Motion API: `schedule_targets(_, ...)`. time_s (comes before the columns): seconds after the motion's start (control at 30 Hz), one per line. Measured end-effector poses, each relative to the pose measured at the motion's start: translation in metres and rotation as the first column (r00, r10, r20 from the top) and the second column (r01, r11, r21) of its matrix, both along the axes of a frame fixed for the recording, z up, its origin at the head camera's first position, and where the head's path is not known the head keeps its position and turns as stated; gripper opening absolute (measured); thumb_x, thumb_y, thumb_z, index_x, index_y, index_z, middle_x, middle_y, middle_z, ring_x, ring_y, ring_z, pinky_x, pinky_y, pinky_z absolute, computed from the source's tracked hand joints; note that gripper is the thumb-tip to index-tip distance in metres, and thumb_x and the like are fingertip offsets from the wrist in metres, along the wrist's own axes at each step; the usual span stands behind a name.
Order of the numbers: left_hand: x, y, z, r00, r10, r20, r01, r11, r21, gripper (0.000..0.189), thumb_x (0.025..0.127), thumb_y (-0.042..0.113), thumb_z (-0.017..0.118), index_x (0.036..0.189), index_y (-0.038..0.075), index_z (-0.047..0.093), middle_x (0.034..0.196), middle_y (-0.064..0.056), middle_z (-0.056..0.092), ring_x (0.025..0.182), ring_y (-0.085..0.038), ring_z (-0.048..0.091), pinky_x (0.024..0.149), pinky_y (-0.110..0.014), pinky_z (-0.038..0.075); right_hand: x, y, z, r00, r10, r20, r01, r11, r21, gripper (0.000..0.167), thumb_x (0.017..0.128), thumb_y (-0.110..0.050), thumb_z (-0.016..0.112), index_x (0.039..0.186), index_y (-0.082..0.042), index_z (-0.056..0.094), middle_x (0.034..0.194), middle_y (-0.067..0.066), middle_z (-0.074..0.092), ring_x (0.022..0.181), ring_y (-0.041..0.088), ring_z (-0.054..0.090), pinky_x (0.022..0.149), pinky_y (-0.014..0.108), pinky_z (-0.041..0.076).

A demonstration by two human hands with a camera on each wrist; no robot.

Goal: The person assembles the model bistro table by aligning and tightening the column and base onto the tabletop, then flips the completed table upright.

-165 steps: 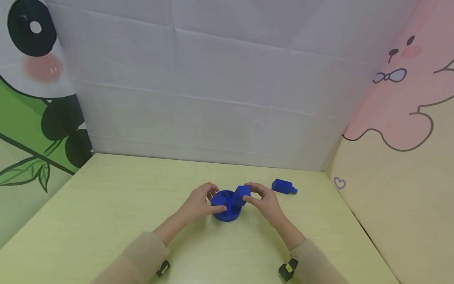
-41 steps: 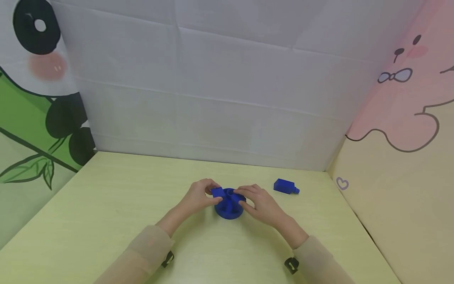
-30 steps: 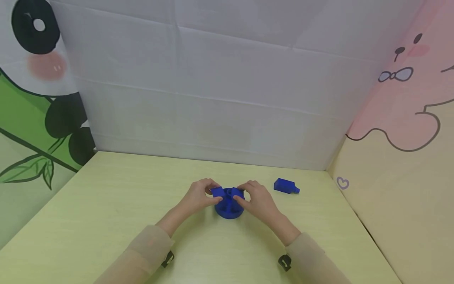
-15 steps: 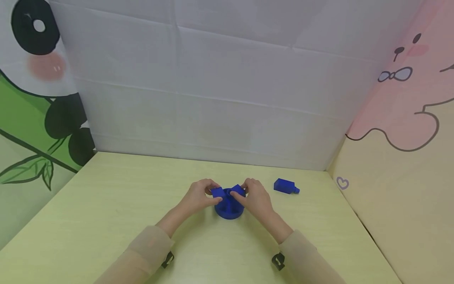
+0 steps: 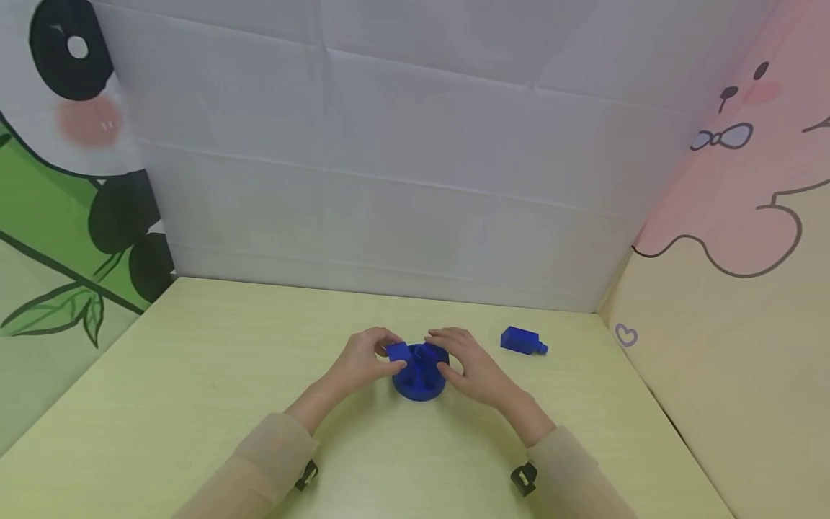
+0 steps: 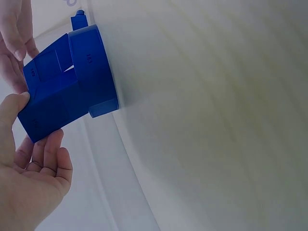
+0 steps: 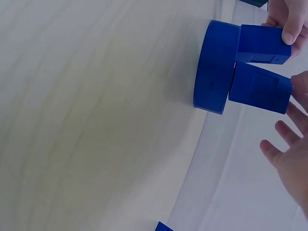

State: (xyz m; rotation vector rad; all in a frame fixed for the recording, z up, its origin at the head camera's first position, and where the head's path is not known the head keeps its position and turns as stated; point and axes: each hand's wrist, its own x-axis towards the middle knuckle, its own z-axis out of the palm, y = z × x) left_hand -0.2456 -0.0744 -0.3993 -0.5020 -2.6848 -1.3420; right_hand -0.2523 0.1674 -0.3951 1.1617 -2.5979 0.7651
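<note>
A bottle [image 5: 520, 340] lies on the table [image 5: 194, 375], right of the right hand [image 5: 478, 371]. Between the hands sits the base [image 5: 418, 393], bearing a left block [image 5: 398, 352] and a right block [image 7: 262, 89]. The left hand [image 5: 366, 357] pinches the left block; the right hand's fingers spread wide beside the right block, contact unclear.
</note>
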Motion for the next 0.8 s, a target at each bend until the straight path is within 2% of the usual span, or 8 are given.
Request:
schedule_targets(0.2, -0.0004, -0.0001, 0.0004, 1.000, 0.000, -0.002, 0.000, 1.000, -0.005, 0.034, 0.075, 0.019, 0.080, 0.104, 0.007, 0.066, 0.097, -0.002, 0.067, 0.085, -0.023, 0.063, 0.073, -0.028, 0.053, -0.0039, -0.0014, 0.0006, 0.999, 0.039, -0.030, -0.037, 0.996, 0.080, 0.038, 0.093, -0.010, 0.055, 0.131, -0.012, 0.054, 0.140, 0.003, 0.049, 0.133, 0.026, 0.038, 0.109, 0.044, 0.033)
schedule_targets(0.47, -0.0022, -0.0002, -0.0019, 1.000, -0.007, -0.009, 0.007, 1.000, -0.012, 0.034, 0.075, 0.020, 0.080, 0.104, 0.008, 0.066, 0.097, -0.001, 0.067, 0.083, -0.016, 0.061, 0.072, -0.027, 0.052, -0.0032, -0.0029, 0.0018, 0.997, 0.038, -0.063, -0.034, 0.997, 0.064, 0.037, 0.091, -0.005, 0.059, 0.128, -0.008, 0.057, 0.133, 0.006, 0.054, 0.125, 0.024, 0.046, 0.104, 0.042, 0.040)
schedule_targets(0.63, -0.0030, -0.0002, -0.0025, 1.000, -0.015, -0.008, 0.015, 1.000, 0.000, 0.034, 0.075, 0.020, 0.080, 0.104, 0.008, 0.066, 0.097, -0.001, 0.067, 0.082, -0.013, 0.061, 0.073, -0.027, 0.053, -0.0034, -0.0044, 0.0019, 0.997, -0.017, -0.070, 0.021, 0.998, 0.061, 0.036, 0.090, -0.008, 0.063, 0.125, -0.008, 0.058, 0.128, 0.007, 0.057, 0.122, 0.024, 0.049, 0.102, 0.042, 0.041)
schedule_targets(0.8, -0.0028, -0.0005, -0.0024, 1.000, -0.007, 0.002, 0.007, 1.000, 0.007, 0.034, 0.075, 0.020, 0.080, 0.104, 0.009, 0.066, 0.097, -0.001, 0.067, 0.082, -0.013, 0.060, 0.073, -0.028, 0.053, -0.0030, -0.0069, 0.0034, 0.991, -0.127, -0.053, 0.129, 0.990, 0.055, 0.034, 0.089, -0.018, 0.067, 0.121, -0.010, 0.061, 0.120, 0.004, 0.061, 0.115, 0.022, 0.052, 0.099, 0.039, 0.044)
